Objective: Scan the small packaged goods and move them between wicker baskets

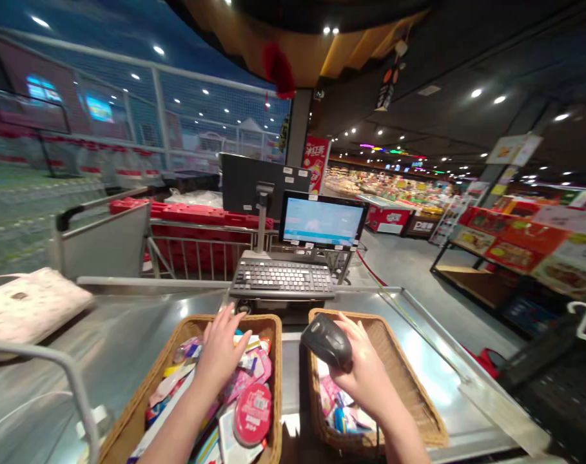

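Observation:
My left hand (224,345) hovers, fingers spread, over the left wicker basket (276,361), which is heaped with small packaged goods. Among them is a round red tub (254,414) with a barcode label, near that basket's right side. My right hand (358,354) grips a black barcode scanner (325,338) above the right wicker basket (413,393). Pink and blue packets (338,406) lie at the left and near end of that basket, partly hidden under my wrist. Whether my left fingers touch any packet I cannot tell.
Beyond the baskets stand a keyboard (285,276), a lit monitor (322,220) and a dark screen (254,180) on a pole. The metal counter (432,341) has a raised edge. A pale handbag (31,306) lies left, near a curved metal rail (55,354). Boxed goods (510,238) fill shelves at right.

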Available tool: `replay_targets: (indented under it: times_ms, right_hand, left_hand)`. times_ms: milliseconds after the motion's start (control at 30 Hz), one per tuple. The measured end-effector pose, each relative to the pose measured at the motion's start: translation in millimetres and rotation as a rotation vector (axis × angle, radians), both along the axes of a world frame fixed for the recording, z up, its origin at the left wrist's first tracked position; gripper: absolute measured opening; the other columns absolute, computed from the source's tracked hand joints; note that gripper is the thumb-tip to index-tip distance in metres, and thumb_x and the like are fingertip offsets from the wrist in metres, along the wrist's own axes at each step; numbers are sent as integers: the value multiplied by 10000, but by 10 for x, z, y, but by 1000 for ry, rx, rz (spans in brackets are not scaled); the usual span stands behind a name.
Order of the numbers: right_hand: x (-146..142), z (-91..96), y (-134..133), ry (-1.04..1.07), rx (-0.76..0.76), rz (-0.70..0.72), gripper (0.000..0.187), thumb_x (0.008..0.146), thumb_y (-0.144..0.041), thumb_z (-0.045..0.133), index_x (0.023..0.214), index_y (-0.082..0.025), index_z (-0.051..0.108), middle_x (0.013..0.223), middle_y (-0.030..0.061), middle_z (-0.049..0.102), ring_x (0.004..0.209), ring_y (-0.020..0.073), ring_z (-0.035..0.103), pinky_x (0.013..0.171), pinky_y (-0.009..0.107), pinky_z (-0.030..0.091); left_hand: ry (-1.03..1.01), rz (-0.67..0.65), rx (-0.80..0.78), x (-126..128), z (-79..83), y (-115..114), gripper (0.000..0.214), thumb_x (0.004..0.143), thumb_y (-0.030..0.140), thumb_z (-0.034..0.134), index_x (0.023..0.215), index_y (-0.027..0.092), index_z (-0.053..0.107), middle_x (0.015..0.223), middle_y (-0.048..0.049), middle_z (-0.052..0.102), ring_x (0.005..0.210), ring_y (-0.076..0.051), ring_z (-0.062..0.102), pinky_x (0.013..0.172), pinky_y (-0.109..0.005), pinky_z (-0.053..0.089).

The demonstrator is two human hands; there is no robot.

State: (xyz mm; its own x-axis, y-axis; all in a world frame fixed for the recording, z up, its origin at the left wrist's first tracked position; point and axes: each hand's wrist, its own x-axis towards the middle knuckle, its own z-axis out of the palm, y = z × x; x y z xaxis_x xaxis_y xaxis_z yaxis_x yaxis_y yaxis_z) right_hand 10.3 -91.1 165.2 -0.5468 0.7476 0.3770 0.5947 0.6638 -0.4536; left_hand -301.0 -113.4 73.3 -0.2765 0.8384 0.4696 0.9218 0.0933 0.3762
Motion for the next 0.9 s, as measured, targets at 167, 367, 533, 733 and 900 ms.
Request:
replay_targets:
  times_ms: [167, 367, 533, 733, 900]
  right_hand:
    - [614, -14, 95, 28, 62, -179, 497, 663, -122, 552, 1141, -225, 640, 1268, 94, 606, 1333, 335, 435, 1154, 593, 225]
    - [1179, -173, 173, 50, 34, -328, 498, 698, -200, 575, 1196, -194, 601, 1281, 115, 600, 1364, 347, 400, 1145, 610, 229]
    - [1467, -255, 258, 39, 36, -392, 528, 690, -187, 572, 1217, -176, 585, 1293, 127, 595, 1376, 348, 386, 1155, 622, 187]
    - [1660, -257, 371, 44, 6, -433, 507, 697, -178, 582, 1204, -189, 596, 1310, 119, 587, 1374, 335, 393, 1163, 609, 192]
    - [1720, -244, 454, 62, -15, -436, 514, 697, -174, 589, 1210, -199, 593, 1320, 112, 582, 1379, 329, 389, 1170, 607, 174]
  left_hand:
    - [43, -331, -16, 860, 36, 411, 336, 874, 338, 531, 1185, 250, 621, 1461, -100, 490, 1404, -311, 359, 1112, -605, 306]
    - [166, -603, -202, 1813, -103, 880, 324, 831, 340, 603, 1130, 225, 650, 1491, -121, 450, 1445, -317, 280, 1166, -594, 201]
    - [314, -732, -431, 2324, -327, 1274, 400, 770, 378, 656, 1113, 172, 664, 1507, -180, 408, 1457, -339, 239, 1171, -596, 147]
    - [371, -805, -563, 2622, -673, 1578, 265, 755, 144, 565, 957, 161, 735, 1350, -183, 585, 1391, -328, 382, 1155, -587, 191]
    - [362, -815, -600, 2881, -953, 1675, 351, 756, 46, 475, 959, 141, 745, 1329, -176, 604, 1372, -314, 413, 1167, -542, 198]
